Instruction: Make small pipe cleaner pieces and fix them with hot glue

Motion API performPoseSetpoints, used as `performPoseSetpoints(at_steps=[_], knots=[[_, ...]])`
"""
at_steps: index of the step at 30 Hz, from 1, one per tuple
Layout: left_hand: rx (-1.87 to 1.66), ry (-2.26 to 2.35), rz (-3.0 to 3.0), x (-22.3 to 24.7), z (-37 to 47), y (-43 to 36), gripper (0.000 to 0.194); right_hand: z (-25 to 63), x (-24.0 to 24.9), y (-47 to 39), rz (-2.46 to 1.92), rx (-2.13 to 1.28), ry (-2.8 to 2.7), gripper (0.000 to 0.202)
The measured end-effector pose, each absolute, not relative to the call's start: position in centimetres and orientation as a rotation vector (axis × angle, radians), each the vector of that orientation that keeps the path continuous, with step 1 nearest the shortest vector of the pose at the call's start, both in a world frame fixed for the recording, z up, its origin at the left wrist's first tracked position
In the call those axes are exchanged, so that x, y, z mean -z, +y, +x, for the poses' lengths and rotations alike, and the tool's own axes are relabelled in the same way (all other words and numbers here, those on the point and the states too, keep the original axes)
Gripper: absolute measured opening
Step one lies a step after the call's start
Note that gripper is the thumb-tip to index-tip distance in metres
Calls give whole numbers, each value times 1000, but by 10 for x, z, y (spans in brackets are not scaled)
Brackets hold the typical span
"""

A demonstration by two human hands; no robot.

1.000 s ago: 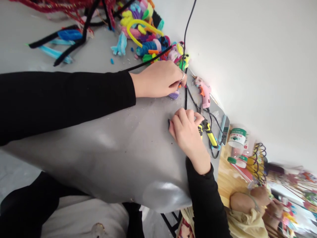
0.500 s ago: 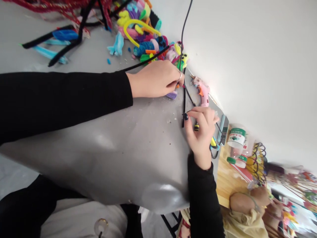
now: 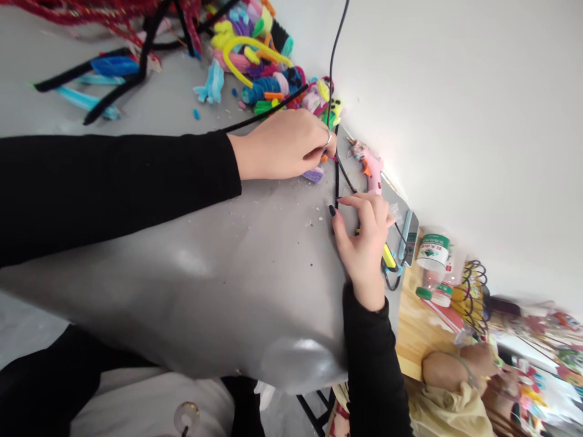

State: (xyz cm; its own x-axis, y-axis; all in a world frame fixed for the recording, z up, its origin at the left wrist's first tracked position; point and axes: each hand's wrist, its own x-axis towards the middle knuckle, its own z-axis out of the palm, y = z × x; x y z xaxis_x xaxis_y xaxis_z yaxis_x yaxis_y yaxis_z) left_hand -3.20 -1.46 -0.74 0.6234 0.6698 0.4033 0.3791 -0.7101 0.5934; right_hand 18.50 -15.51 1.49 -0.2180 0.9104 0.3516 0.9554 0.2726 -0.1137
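My left hand, with a ring on one finger, is closed in a pinch on a black pipe cleaner. The pipe cleaner runs from its fingertips toward my right hand. The thumb and index finger of my right hand are slightly apart, on either side of the strip's lower part; the thumb hides its end. A second thin dark piece slants from the same pinch toward my right knuckles. A small purple piece lies just under my left fingers.
Coloured pipe-cleaner pieces are heaped beyond my left hand. A pink glue gun lies by the wall, and a yellow-handled tool beside my right hand. A thin black cable crosses the wall. Bottles stand farther right.
My right thumb and index finger have parted somewhat, and the thumb has shifted left across the black pipe cleaner. My left hand keeps its pinch; the whole view has drifted slightly.
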Motion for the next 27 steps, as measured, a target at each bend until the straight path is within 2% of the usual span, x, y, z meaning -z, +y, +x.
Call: performPoseSetpoints(at_steps=[3, 7, 10, 13, 21, 27], knots=[[-783, 902, 2496, 2, -31, -18, 39, 184, -14, -154, -1699, 153, -2142, 14], [-769, 806, 2556, 6, -31, -17, 30, 184, -13, -152, -1649, 53, -1970, 5], [-742, 682, 2602, 13, -32, -13, 25, 185, -12, -152, -1601, -45, -1806, 15], [-731, 623, 2605, 16, -33, -9, 23, 185, -11, -154, -1548, -167, -1668, 17], [-766, 513, 2594, 13, -33, -13, 29, 172, -12, -154, -1340, -986, -1061, 24], [-920, 423, 2511, 1, -33, -28, 26, 167, -14, -155, -1212, -1293, -870, 30]])
